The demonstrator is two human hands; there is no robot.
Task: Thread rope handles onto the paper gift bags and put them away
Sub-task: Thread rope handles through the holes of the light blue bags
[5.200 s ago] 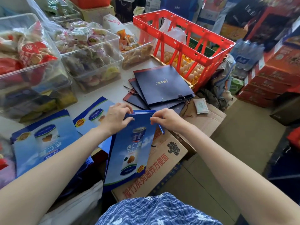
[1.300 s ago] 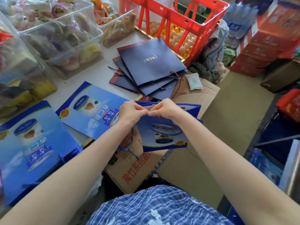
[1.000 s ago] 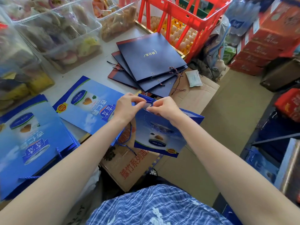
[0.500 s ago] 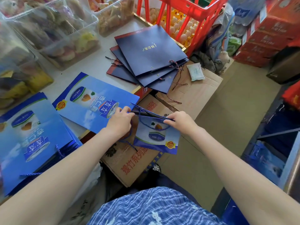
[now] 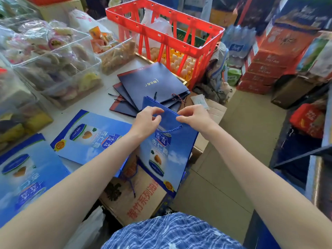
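Both hands pinching the top edge of the blue bag (image 5: 162, 150): left hand (image 5: 146, 121), right hand (image 5: 195, 116). Rope handle (image 5: 169, 130) hanging just below the fingers, running left to right between them.

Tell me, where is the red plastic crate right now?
The red plastic crate stands at the top centre of the head view, at the table's far end, just behind the stack of dark navy gift bags and right of the clear snack bins.

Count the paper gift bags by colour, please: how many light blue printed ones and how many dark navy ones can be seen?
Light blue printed bags: 3: one held up by both hands, two flat on the table.
Dark navy bags: at least 3 in a fanned stack; lower ones are partly hidden.
Total: at least 6.
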